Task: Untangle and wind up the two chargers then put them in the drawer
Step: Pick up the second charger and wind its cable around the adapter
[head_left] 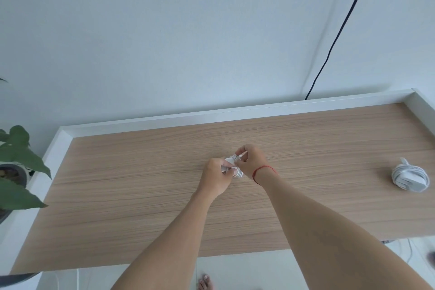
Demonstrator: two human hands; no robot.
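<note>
Over the middle of the wooden desk (141, 195), both my hands hold a white charger (231, 163) with its cable wound around it. My left hand (216, 179) grips its near end. My right hand (253, 160) pinches the cable tip at the far end. A second white charger (409, 178), wound into a bundle, lies on the desk at the right, apart from my hands. No drawer is in view.
A white raised rim (235, 110) borders the desk at the back and sides. A potted plant (16, 172) stands at the left edge. A black cable (339, 30) runs down the wall behind the desk. My foot (206, 282) shows below the front edge.
</note>
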